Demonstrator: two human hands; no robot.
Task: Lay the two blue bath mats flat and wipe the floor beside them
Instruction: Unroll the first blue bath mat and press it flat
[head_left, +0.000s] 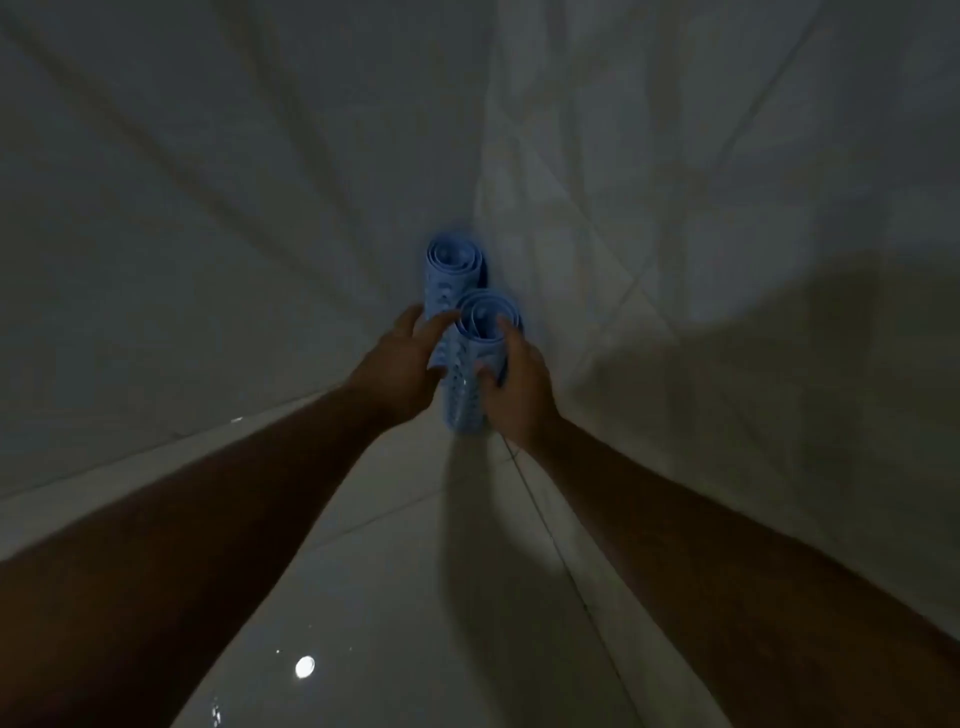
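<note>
Two mats: both blue, rolled up and stood on end in the corner where the walls meet.
Near mat (467, 364): upright on the floor, perforated, touching the roll behind it.
Far mat (454, 275): set against the corner, partly hidden by the near roll.
Right hand (517, 384): closed around the near mat's right side, thumb at its top rim.
Left hand (400, 364): fingers spread wide, laid against the near mat's left side.
Floor (415, 597): pale glossy tiles, a light reflected on them.
Walls (208, 208): pale tiles, dimly lit.
</note>
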